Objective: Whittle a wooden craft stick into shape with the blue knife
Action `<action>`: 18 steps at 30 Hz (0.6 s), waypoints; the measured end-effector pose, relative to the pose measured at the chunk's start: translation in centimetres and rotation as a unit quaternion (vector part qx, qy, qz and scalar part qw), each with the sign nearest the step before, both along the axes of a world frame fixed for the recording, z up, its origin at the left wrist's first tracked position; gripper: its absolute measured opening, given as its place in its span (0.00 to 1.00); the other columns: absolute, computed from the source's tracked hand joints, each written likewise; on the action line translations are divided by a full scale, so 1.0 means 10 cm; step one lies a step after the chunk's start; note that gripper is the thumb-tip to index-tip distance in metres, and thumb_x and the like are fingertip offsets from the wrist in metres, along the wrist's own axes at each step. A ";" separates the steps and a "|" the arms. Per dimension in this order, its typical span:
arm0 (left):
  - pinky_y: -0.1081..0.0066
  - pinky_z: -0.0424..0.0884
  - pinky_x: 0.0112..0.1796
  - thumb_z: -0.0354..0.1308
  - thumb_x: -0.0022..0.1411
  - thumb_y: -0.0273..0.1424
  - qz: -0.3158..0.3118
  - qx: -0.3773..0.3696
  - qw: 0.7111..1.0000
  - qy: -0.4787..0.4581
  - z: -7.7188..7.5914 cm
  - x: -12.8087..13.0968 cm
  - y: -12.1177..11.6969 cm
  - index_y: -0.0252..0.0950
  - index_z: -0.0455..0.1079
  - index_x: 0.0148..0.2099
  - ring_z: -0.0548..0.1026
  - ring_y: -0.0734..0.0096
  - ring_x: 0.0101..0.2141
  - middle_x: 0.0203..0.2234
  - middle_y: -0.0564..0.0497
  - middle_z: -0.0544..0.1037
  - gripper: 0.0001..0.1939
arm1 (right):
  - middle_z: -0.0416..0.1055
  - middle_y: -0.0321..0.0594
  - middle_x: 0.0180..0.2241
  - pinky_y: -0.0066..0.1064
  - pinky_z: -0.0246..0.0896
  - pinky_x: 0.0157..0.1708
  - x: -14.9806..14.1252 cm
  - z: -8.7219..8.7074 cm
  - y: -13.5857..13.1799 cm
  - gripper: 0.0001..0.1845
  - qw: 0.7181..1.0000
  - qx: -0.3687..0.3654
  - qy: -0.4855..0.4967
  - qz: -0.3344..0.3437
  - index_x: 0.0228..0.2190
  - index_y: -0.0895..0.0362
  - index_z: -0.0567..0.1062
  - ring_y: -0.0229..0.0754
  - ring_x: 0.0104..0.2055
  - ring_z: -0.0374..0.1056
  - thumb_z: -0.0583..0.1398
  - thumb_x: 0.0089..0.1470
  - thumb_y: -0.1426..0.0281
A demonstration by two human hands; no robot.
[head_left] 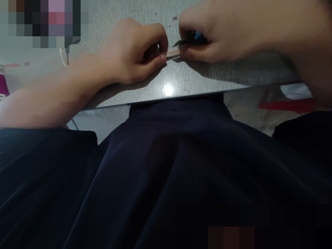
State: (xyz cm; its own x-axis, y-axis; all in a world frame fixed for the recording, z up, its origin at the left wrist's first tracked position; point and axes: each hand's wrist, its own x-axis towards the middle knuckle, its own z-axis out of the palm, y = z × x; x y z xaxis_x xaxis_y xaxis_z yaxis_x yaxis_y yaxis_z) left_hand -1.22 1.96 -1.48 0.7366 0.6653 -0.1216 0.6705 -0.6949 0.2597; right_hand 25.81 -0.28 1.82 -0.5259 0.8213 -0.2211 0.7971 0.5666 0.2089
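My left hand is closed, thumb and forefinger pinching a thin, pale wooden-looking stick just above the tabletop. Across from it, my right hand is closed around a cutter knife with a dark blade and a bit of blue on its handle. The blade tip points left, close above the stick. The tip of my right thumb appears to touch the stick's right end. Most of the knife's handle is hidden inside my right fingers, and the stick's left part disappears into my left hand.
The grey textured table ends at a front edge just before my lap, covered in dark cloth. A white cable lies at upper left, by a blurred-out patch. A purple object shows at far left. Below the table at right is something red.
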 end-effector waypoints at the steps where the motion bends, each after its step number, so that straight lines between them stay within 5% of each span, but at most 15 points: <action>1: 0.40 0.83 0.68 0.46 0.83 0.61 0.000 0.000 1.000 0.000 0.00 0.00 0.00 0.35 0.82 0.77 0.92 0.41 0.58 0.53 0.45 0.89 0.44 | 0.85 0.37 0.42 0.32 0.57 0.25 -0.01 0.00 -0.01 0.37 1.000 0.001 -0.005 0.001 0.57 0.61 0.88 0.48 0.41 0.84 0.54 0.78 0.44; 13: 0.39 0.82 0.70 0.45 0.84 0.62 0.003 0.000 1.000 0.007 0.01 0.00 0.00 0.38 0.82 0.77 0.92 0.40 0.61 0.54 0.47 0.89 0.43 | 0.89 0.35 0.51 0.28 0.57 0.26 -0.05 0.04 -0.05 0.34 0.999 0.005 -0.038 -0.013 0.64 0.58 0.87 0.46 0.45 0.87 0.57 0.84 0.45; 18: 0.40 0.83 0.68 0.46 0.84 0.60 -0.001 0.003 1.000 0.000 0.01 0.00 0.00 0.36 0.82 0.77 0.92 0.43 0.58 0.54 0.46 0.89 0.43 | 0.90 0.38 0.47 0.29 0.57 0.25 -0.07 0.05 -0.06 0.35 1.000 0.018 -0.022 -0.006 0.56 0.61 0.90 0.45 0.41 0.85 0.56 0.80 0.46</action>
State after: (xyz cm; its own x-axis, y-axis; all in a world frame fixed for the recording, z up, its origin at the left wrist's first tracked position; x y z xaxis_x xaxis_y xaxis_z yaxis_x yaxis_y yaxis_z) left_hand -1.23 2.01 -1.43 0.7383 0.6642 -0.1172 0.6687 -0.6981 0.2561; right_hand 25.07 -0.85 2.28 -0.5061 0.8354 -0.2144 0.7932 0.5485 0.2646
